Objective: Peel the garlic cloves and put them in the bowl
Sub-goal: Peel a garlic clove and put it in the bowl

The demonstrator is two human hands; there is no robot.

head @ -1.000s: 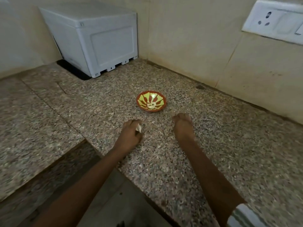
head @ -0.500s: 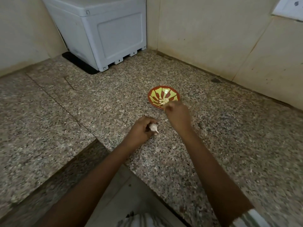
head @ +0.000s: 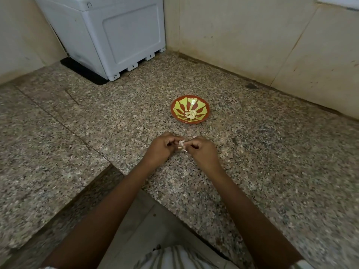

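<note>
From the head camera, both forearms reach forward over the granite counter (head: 272, 152) and meet just in front of the bowl (head: 175, 111). The left hand (head: 161, 149) and the right hand (head: 202, 152) are curled, fingertips pinched together on one garlic clove (head: 181, 145) held between them, papery skin showing. The bowl lies beyond the hands, apart from them, with peeled cloves (head: 191, 114) inside. Far behind the bowl and to its left stands a white box (head: 108, 33) against the wall. Nothing lies between hands and bowl.
</note>
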